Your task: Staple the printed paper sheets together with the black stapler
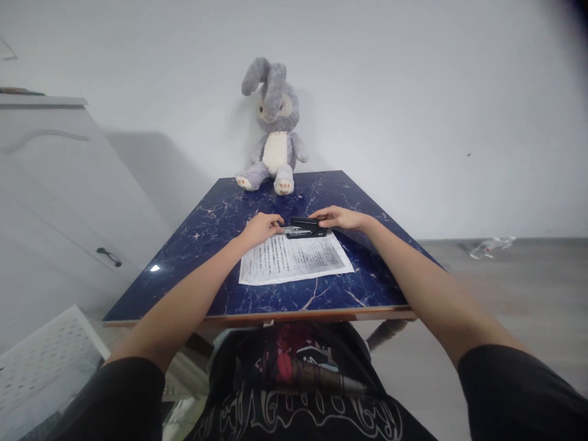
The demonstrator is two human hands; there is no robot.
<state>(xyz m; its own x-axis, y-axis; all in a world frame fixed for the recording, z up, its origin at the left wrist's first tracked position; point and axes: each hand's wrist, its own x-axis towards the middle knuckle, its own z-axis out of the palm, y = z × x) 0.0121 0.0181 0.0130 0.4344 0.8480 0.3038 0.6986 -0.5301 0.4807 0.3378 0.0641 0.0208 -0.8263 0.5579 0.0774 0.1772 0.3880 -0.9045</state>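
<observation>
Black stapler [310, 229] lying between left hand [260, 229] and right hand [340, 217]; right gripping rear end; left curling at other, pinch unclear; printed sheet [296, 262] lying nearer than both.

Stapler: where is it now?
In the head view, the black stapler is near the middle, at the far edge of the printed sheet, between the left hand and the right hand, which holds its right end.

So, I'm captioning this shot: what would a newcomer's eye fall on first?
Probably the gray plush rabbit, sitting at the far end of the dark blue marbled table. Next comes the black stapler, at the far edge of a printed sheet, with the left hand and right hand at its two ends.
</observation>
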